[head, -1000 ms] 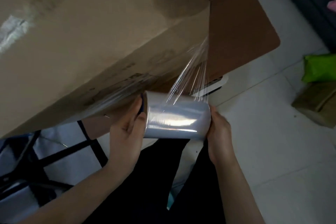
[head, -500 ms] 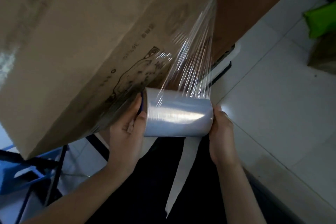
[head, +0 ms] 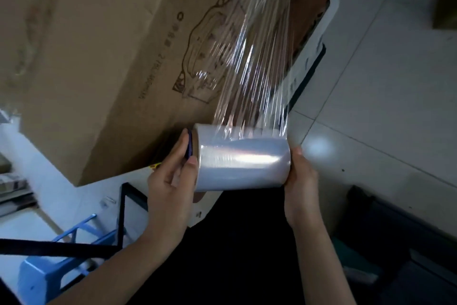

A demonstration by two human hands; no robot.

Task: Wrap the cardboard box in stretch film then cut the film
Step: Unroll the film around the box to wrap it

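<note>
You've got the film roll (head: 243, 156) pinched end to end: left hand (head: 170, 181) capping its left end w/ fingers closed round the rim, thumb on the roll face; right hand (head: 300, 181) pressed flat-ish against the right end, fingers mostly hidden behind it, so can't tell how far they curl. Roll's long axis runs left-right across your body, roughly level, both hands equally near it.

Cardboard box (head: 103, 52) sits up and to the left of the roll, its printed side facing you, near lower corner just beside your left hand. Stretch film (head: 259, 52) runs taut from the roll's top up & away to the box's right edge, streaked w/ tension lines.

My read: wrap is mid-way, no cut yet. Next pass likely needs the roll carried on around the box, axis kept parallel to that edge so the film lays flat.
</note>
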